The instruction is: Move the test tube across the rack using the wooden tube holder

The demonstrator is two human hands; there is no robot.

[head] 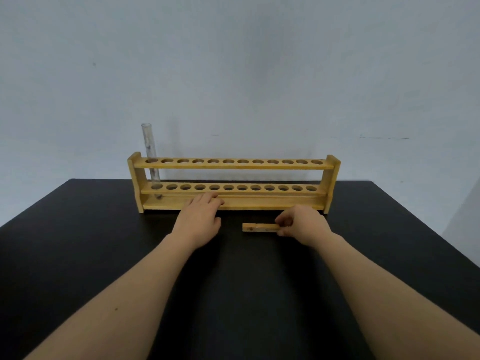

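A long wooden rack [233,166] with two rows of holes stands at the far side of the black table. A clear glass test tube [150,149] stands upright in its leftmost hole. The wooden tube holder [259,227] lies flat on the table in front of the rack, right of centre. My right hand [302,221] pinches the holder's right end between thumb and fingers. My left hand [201,216] rests flat with its fingertips on the rack's base board, holding nothing.
The black table [78,229] ends at the pale wall behind the rack and drops off at its right edge [465,245]. Both my forearms stretch across the near half of the table.
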